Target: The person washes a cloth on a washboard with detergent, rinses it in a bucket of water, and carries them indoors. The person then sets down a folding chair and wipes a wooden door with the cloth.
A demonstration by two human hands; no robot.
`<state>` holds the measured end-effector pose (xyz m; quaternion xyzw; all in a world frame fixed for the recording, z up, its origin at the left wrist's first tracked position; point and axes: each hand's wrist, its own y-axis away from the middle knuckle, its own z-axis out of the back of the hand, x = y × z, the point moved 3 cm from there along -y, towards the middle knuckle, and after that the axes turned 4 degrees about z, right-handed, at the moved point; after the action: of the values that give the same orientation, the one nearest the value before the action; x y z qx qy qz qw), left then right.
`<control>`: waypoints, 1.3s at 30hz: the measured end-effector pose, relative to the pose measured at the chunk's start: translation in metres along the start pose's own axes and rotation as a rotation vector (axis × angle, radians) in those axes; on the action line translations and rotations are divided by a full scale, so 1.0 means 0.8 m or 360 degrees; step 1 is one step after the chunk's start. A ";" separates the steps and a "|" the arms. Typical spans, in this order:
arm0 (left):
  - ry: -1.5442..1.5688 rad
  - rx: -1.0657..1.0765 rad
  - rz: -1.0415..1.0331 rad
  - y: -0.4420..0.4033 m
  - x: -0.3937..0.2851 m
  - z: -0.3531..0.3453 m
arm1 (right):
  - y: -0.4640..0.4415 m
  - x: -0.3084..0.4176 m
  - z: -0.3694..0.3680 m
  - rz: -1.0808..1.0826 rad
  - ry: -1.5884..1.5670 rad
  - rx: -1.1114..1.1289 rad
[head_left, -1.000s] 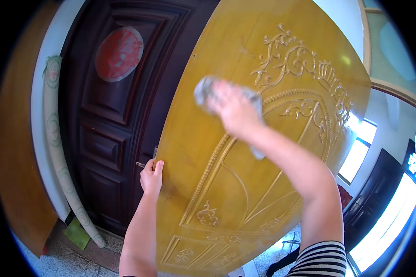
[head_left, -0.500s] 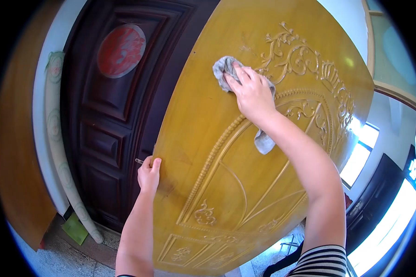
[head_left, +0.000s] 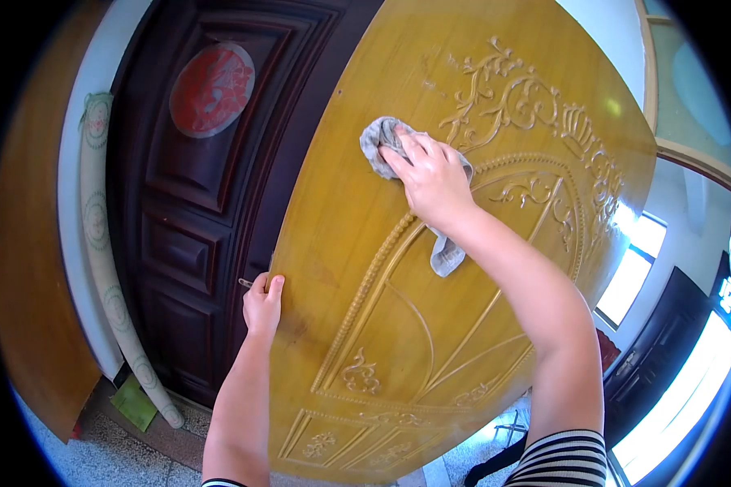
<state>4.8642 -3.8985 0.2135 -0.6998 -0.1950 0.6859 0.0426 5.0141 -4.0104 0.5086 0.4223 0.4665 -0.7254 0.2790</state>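
Note:
A yellow-brown wooden door (head_left: 325,211) with carved scrolls and beaded arches fills the middle of the view. My right hand (head_left: 434,174) presses a grey cloth (head_left: 379,138) against its upper surface, left of the carved scrollwork. One end of the cloth hangs down below the wrist. Lower left, my left hand (head_left: 262,304) grips the door's edge, thumb on the front face and fingers wrapped behind. A small metal piece, perhaps a handle or latch, shows beside those fingers.
Behind stands a dark panelled door (head_left: 183,178) with a round red decoration (head_left: 212,89). A long patterned roll (head_left: 97,219) leans against the wall at left, near a green piece (head_left: 134,402) on the floor. A bright window (head_left: 632,268) lies to the right.
My right hand has slid the cloth a little left and down across the door. My left hand stays on the edge.

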 end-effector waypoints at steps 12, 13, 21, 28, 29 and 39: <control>0.0100 -0.0015 -0.0076 0.002 -0.001 0.000 | -0.043 -0.037 0.011 -0.0371 0.0209 0.0135; 0.0101 -0.0001 -0.0078 0.000 0.000 0.000 | -0.021 -0.007 0.000 -0.0201 0.0171 0.0091; 0.0112 -0.0050 -0.0119 0.003 -0.001 -0.003 | 0.119 0.128 -0.016 0.0491 -0.0715 0.0309; 0.0171 -0.0083 -0.0195 0.002 0.006 -0.003 | 0.046 -0.116 0.079 -0.0689 0.0118 -0.0641; 0.0137 -0.0062 -0.0169 0.002 0.005 -0.003 | 0.041 -0.149 0.075 -0.0597 0.0669 -0.0517; 0.0337 -0.0101 -0.0334 -0.007 0.018 -0.015 | 0.069 -0.095 0.027 -0.0511 -0.0048 -0.0343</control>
<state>4.8745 -3.8856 0.2023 -0.7450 -0.2830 0.5935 0.1122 5.0879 -4.0521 0.5551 0.2992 0.5985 -0.7128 0.2102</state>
